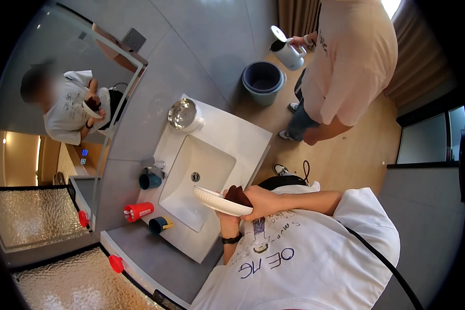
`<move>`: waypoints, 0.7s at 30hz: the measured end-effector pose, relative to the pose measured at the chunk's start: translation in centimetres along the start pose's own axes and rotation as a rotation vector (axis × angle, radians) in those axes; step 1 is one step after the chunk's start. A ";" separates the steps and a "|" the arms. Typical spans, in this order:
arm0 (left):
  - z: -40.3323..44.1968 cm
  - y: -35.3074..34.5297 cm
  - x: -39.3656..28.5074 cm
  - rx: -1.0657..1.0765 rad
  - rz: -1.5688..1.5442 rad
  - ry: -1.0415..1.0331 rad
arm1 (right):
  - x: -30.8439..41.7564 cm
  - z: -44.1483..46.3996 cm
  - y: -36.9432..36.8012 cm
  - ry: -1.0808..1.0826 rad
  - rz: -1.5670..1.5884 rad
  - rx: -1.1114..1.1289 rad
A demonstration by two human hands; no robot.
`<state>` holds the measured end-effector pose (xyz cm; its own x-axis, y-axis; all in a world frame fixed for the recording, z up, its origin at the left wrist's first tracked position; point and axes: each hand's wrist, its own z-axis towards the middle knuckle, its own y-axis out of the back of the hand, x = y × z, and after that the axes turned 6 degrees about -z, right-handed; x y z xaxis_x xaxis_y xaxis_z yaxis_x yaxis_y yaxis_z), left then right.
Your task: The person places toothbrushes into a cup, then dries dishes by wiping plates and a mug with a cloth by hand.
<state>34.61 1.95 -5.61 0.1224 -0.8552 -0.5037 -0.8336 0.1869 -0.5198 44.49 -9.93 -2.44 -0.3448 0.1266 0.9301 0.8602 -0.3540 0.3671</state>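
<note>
A white plate with a ribbed outer side (219,203) is held tilted in front of the white printed shirt, above the near side of the sink basin. My left hand (228,221), with a dark band on its wrist, grips the plate from below. My right hand (262,202) is closed around a dark brown cloth-like piece (237,195) and presses it on the plate's inner face. The fingertips of both hands are partly hidden.
The white sink (195,155) bears a metal bowl (183,114), dark cups (150,179) and a red cup (138,211). Beyond it, a person (346,67) holds an open kettle (288,54) near a bucket (263,82). A mirror (15,103) stands left.
</note>
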 end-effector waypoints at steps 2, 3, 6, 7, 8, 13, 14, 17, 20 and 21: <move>3.0 2.5 0.3 0.013 -0.093 0.104 | -0.1 0.0 -0.1 -0.001 0.004 0.013; 4.4 3.7 0.5 0.028 -0.184 0.207 | -0.2 0.0 -0.2 -0.009 0.003 0.009; 5.4 5.0 0.8 0.071 -0.237 0.259 | -0.1 -0.1 -0.1 -0.038 0.002 0.024; 5.5 5.1 0.9 0.066 -0.246 0.258 | 0.0 -0.1 0.0 -0.056 0.003 0.033; 5.6 5.2 0.9 0.080 -0.250 0.273 | -0.1 -0.2 0.0 -0.058 0.002 0.044; 6.4 5.9 1.9 0.082 -0.237 0.256 | -0.2 -0.3 -0.1 -0.054 0.010 0.022; 6.6 6.2 2.1 0.135 -0.255 0.265 | -0.3 -0.3 -0.1 -0.055 0.008 0.034; 6.0 5.5 2.0 0.167 -0.296 0.278 | -0.6 -0.3 -0.2 -0.069 -0.013 0.055; 8.6 9.6 3.0 0.494 -0.418 0.389 | -0.7 -0.3 -0.3 -0.096 -0.027 0.059; 8.4 9.8 3.1 0.488 -0.427 0.386 | -0.5 -0.2 -0.2 -0.101 -0.033 0.064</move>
<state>31.39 5.19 -18.05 0.1090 -0.9932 0.0405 -0.4123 -0.0822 -0.9073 44.40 -10.14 -2.96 -0.3360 0.2312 0.9131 0.8724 -0.2890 0.3942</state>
